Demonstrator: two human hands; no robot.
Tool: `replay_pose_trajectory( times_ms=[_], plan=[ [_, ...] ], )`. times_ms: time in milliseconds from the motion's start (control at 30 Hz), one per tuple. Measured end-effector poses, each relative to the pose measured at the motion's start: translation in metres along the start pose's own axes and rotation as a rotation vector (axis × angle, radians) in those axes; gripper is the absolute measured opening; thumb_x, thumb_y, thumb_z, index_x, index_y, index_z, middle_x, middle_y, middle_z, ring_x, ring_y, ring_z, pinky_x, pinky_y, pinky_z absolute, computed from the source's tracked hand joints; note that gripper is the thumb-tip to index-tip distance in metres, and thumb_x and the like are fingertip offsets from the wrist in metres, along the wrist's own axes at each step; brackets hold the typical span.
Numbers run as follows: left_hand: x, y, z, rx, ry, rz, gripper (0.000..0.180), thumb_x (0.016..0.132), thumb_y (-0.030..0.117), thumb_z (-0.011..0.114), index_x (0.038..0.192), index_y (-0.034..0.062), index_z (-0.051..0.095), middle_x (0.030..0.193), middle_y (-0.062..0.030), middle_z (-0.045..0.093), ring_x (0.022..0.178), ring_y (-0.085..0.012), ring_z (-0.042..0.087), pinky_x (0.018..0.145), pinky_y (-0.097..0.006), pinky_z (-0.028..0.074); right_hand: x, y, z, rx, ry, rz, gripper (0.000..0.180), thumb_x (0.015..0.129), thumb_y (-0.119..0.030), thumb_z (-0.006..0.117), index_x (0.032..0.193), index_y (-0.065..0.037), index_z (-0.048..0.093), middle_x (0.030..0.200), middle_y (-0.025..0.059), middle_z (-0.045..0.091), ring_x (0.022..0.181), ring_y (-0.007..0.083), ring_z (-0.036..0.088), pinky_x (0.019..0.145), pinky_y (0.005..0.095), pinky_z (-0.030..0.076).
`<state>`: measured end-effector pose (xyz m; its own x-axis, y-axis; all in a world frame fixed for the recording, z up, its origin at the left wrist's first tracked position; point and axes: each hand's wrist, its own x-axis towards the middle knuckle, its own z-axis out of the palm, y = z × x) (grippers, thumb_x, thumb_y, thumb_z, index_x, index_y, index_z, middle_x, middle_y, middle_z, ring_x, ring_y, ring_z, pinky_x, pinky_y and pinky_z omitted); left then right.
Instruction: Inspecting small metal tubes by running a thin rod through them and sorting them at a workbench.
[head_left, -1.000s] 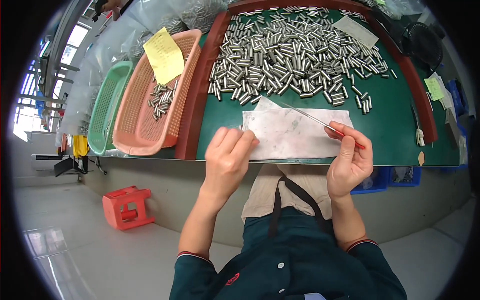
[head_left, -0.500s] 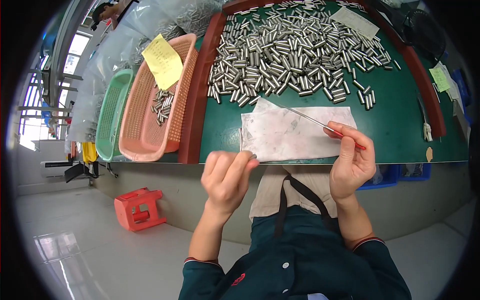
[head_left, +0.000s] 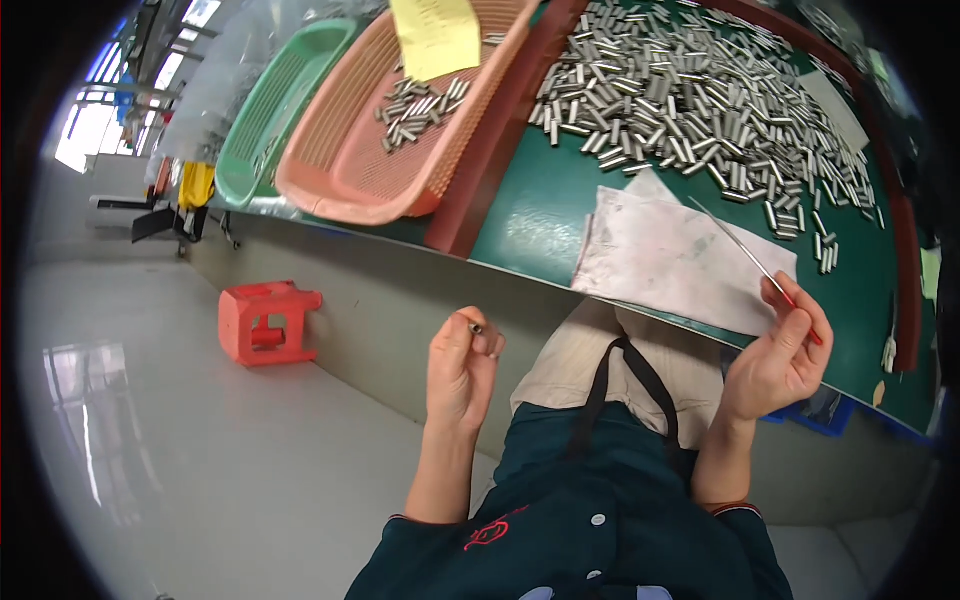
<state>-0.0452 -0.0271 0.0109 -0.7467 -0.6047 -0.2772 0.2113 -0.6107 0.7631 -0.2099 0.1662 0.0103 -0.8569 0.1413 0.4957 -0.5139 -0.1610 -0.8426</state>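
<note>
- In the head view: pinching a small metal tube narrowly between thumb and curled fingers of the left hand, apart from the table edge.
- Gripping a thin metal rod with a red handle in the right hand, slanted over a stained white cloth.
- Beyond, heaped on the green tabletop: many metal cylinders.
- Left of a dark red rail: a pink basket containing similar pieces, beside a green basket.
</note>
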Motion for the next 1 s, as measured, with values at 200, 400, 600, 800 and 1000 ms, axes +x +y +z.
replay_pose_trajectory(
  times_ms=[200,400,600,800,1000],
  plan=[
    [-0.011,-0.013,-0.036,-0.332,0.076,-0.175,0.025,0.089,0.028,0.044,0.082,0.0049,0.049,0.062,0.002,0.031,0.059,-0.0093,0.028,0.056,-0.022,0.028,-0.001,0.002,-0.003,-0.05,-0.061,0.007,0.019,0.09,-0.006,0.035,0.098,0.007,0.047,0.094,0.0231,0.056,0.082,0.0284,0.059,0.076,0.0367,0.05],
    [-0.015,-0.022,-0.055,-0.363,0.073,-0.226,0.026,0.09,0.029,0.043,0.08,0.0059,0.05,0.062,0.0022,0.03,0.059,-0.009,0.028,0.056,-0.022,0.028,0.0,0.002,-0.002,-0.057,-0.057,0.008,0.019,0.09,-0.007,0.037,0.098,0.006,0.048,0.094,0.023,0.057,0.081,0.0274,0.06,0.075,0.0336,0.049],
    [-0.015,-0.03,-0.063,-0.272,0.073,-0.224,0.029,0.089,0.031,0.044,0.078,0.0057,0.051,0.06,0.0021,0.032,0.059,-0.0098,0.03,0.056,-0.022,0.028,0.0,0.003,-0.002,-0.043,-0.055,0.01,0.02,0.09,-0.009,0.038,0.098,0.006,0.049,0.093,0.0227,0.058,0.081,0.027,0.06,0.076,0.0339,0.05],
    [-0.014,-0.03,-0.066,-0.237,-0.041,-0.262,0.03,0.088,0.032,0.044,0.077,0.0052,0.051,0.059,0.0019,0.035,0.058,-0.0095,0.032,0.055,-0.022,0.029,0.001,0.002,0.0,-0.045,-0.063,0.018,0.02,0.09,-0.009,0.038,0.098,0.006,0.05,0.093,0.0222,0.058,0.081,0.0265,0.06,0.076,0.0338,0.05],
    [-0.014,-0.03,-0.064,-0.293,-0.051,-0.304,0.032,0.089,0.032,0.043,0.076,0.0044,0.05,0.059,0.0019,0.035,0.058,-0.009,0.032,0.055,-0.022,0.029,0.001,0.002,0.001,-0.077,-0.055,0.022,0.02,0.09,-0.009,0.038,0.097,0.006,0.05,0.092,0.0221,0.058,0.081,0.0266,0.06,0.075,0.0337,0.05]
  ],
)
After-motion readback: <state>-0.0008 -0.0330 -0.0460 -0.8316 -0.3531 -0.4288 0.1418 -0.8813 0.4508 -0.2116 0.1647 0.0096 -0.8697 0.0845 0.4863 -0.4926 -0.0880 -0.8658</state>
